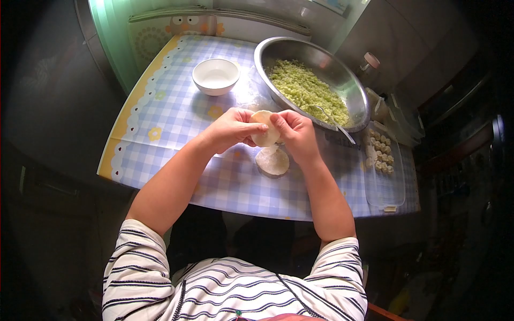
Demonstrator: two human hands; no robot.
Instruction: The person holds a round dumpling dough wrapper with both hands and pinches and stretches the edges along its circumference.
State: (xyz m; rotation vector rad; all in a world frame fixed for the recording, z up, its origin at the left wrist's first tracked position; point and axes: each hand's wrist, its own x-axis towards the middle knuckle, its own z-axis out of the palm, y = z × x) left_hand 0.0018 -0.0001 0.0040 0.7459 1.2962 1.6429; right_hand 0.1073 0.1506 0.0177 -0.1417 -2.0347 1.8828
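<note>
Between my two hands a round dumpling wrapper (264, 138) is held up above the table. My left hand (234, 130) pinches its left edge, thumb across the front. On the opposite edge, my right hand (292, 132) grips it with thumb and fingers. Just below, a small stack of floured dumpling wrappers (272, 162) lies on the cloth. Behind my right hand stands a large steel bowl (350, 88) of chopped green filling (305, 85), with a spoon (337, 125) leaning over its near rim.
A white bowl (216, 76) stands at the back left. At the right, a clear plastic tray (383, 192) holds several finished dumplings (381, 152). A jar with a pink lid (371, 60) is behind the steel bowl. A checked tablecloth (155, 166) covers the table.
</note>
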